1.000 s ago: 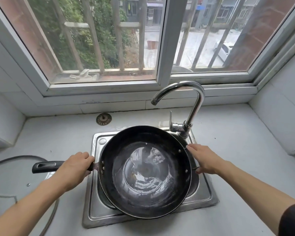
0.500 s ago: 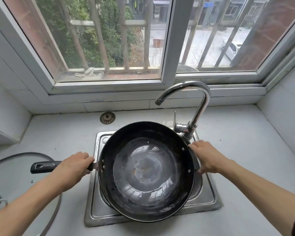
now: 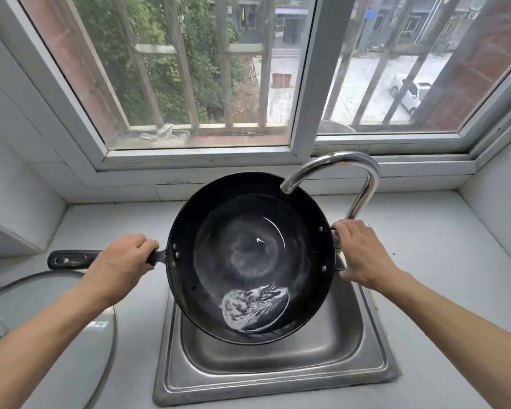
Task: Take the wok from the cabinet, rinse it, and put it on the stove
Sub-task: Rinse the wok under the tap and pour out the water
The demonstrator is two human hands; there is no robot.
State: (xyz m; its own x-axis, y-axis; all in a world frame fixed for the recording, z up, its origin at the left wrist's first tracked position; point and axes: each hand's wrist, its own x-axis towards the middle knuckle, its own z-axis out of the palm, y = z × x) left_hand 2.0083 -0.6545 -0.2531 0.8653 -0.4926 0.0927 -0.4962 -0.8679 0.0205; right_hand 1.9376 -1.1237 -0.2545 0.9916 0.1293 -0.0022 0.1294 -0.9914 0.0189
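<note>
Between the two hands hangs a round black metal wok (image 3: 250,255), held above a square stainless-steel sink (image 3: 278,376) and tipped so its near rim dips lowest. The left hand (image 3: 121,265) is clenched around the wok's long black handle (image 3: 68,259), close to where the handle joins the bowl; the free end of the handle sticks out past that hand's outer side. The right hand (image 3: 363,255) grips the small side handle on the opposite rim, fingers curled over it. A small pool of water (image 3: 254,308) lies in the low, near part of the bowl, closer to the right hand than the left. A curved chrome tap (image 3: 363,184) rises just behind the right hand, its spout ending over the wok's far rim. Below the left forearm, a round glass lid with a dark rim (image 3: 80,329) lies on the pale grey surface (image 3: 443,240).
</note>
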